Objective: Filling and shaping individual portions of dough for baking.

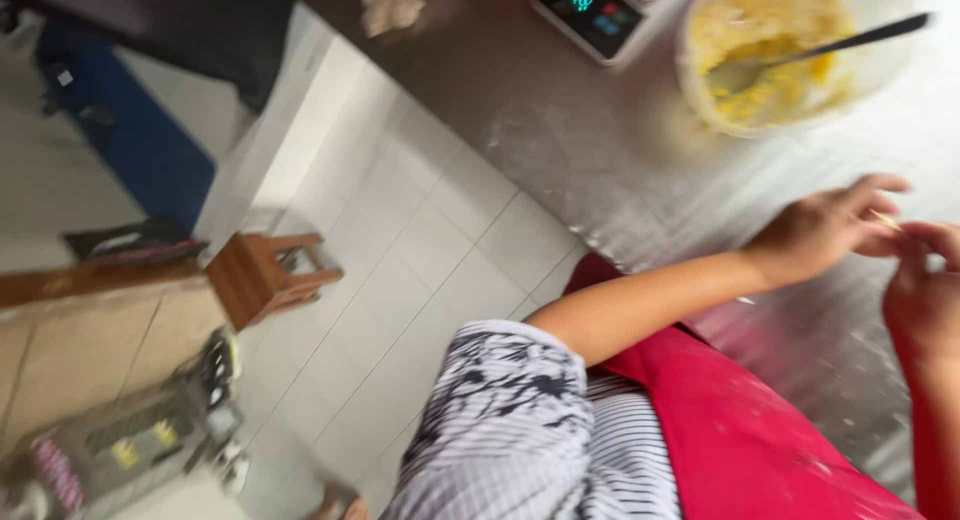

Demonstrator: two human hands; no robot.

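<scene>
My left hand (828, 223) reaches over a steel worktop (600, 150), fingers spread, its fingertips meeting my right hand (922, 280) at the frame's right edge. Between the fingers of both hands sits a small pale scrap of dough (884, 219). Beyond the hands stands a clear bowl (700, 90) of yellow crumbly filling with a dark-handled spoon (840, 46) resting in it. A digital scale (592, 10) with a lit green display sits left of the bowl. A lump of pale dough (392, 4) lies at the worktop's far left.
I wear a red apron (740, 430) over a striped shirt. To the left lie a white tiled floor, a small wooden stool (268, 276), a wooden counter (100, 330) and a grey machine (130, 440) below it.
</scene>
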